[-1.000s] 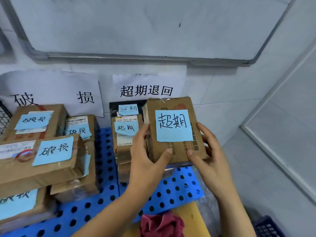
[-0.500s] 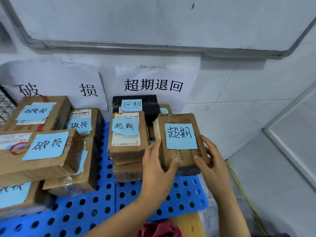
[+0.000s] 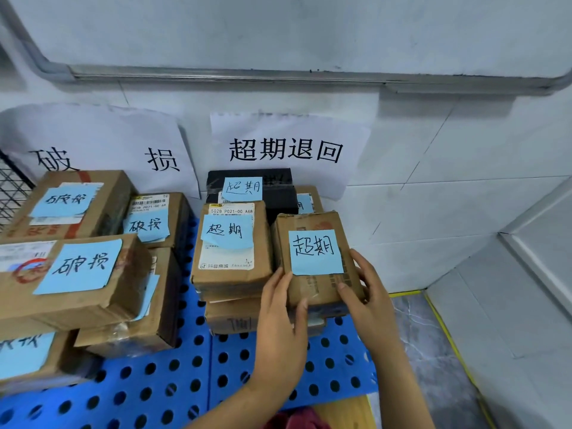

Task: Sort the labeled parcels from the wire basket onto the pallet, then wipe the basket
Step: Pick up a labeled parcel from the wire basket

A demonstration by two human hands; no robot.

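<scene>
Cardboard parcel [image 3: 312, 252] with the blue 超期 note sits on the right-hand stack on the blue pallet [image 3: 173, 379], just beside another labelled box [image 3: 230, 274], your left hand [image 3: 280, 314] and right hand [image 3: 368, 298] both clamped on its near corners.

Both hands grip a brown cardboard parcel [image 3: 312, 287] bearing a pale blue handwritten note [image 3: 315, 252], at the right rear of the blue perforated plastic pallet [image 3: 185, 351]. The left hand [image 3: 278, 320] holds its near left corner, the right hand [image 3: 368, 295] its right edge. On the pallet's left side, more note-labelled cardboard parcels [image 3: 77, 305] stand stacked.
</scene>
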